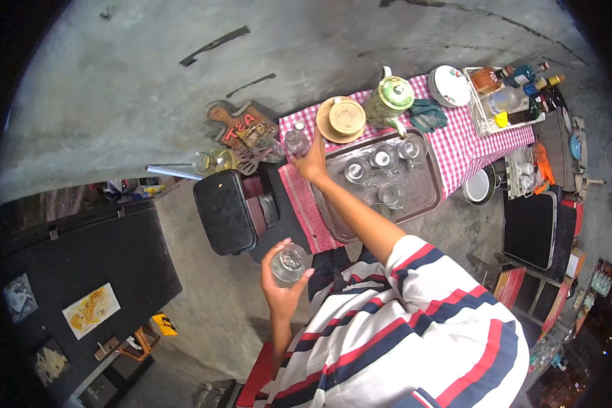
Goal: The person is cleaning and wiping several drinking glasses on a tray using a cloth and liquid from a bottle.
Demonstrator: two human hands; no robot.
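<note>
My left hand (283,285) holds a clear drinking glass (289,262) in front of my body, fingers and thumb around its sides. At the left end of the checked tablecloth, my right hand (313,159) is around a small clear glass bottle (297,143), its fingers along the right side and its thumb low at the front. Under my right forearm lies a brown metal tray (413,201) that looks wet. Several glasses stand on it, among them an upturned-looking one (357,170) and another nearer me (391,196).
Behind the tray are a wooden plate with a cup (347,117), a green teapot (393,94), a dark cloth (428,115), stacked plates (450,85) and a rack of bottles (482,125). Left are a black lidded bin (224,211), a glass jug (219,159) and a wooden tea sign (245,127).
</note>
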